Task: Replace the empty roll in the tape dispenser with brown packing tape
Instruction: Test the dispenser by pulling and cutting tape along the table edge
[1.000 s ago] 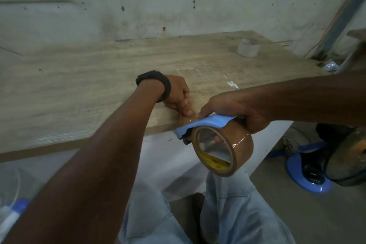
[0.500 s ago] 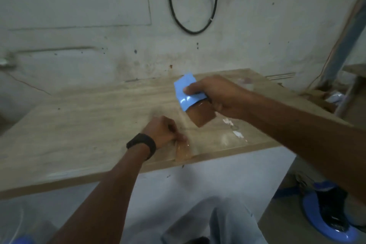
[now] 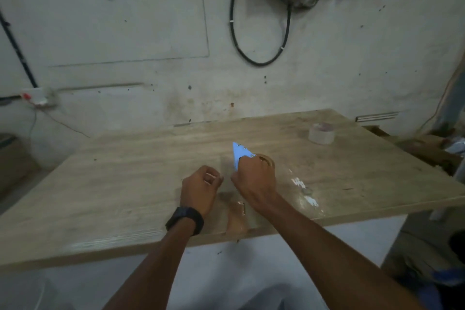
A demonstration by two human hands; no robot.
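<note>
My right hand (image 3: 254, 176) grips the blue tape dispenser (image 3: 239, 155) on the wooden table (image 3: 125, 184), its blue plate sticking up past my fingers. The brown packing tape roll (image 3: 268, 160) sits in the dispenser and shows only as a brown rim behind my knuckles. A strip of brown tape (image 3: 236, 218) lies stuck to the table from the dispenser toward the near edge. My left hand (image 3: 201, 187), with a black watch on the wrist, hovers just left of the dispenser, fingers curled and holding nothing that I can see.
A pale, nearly empty tape roll (image 3: 321, 133) stands at the table's far right. White paint marks (image 3: 302, 189) spot the table right of my hands. A black cable (image 3: 259, 58) loops on the wall behind. Clutter lies on the floor at the right.
My right hand has carried the dispenser from the table's near edge up and onto the tabletop, leaving a strip of tape on the wood. My left hand has let go of the tape end.
</note>
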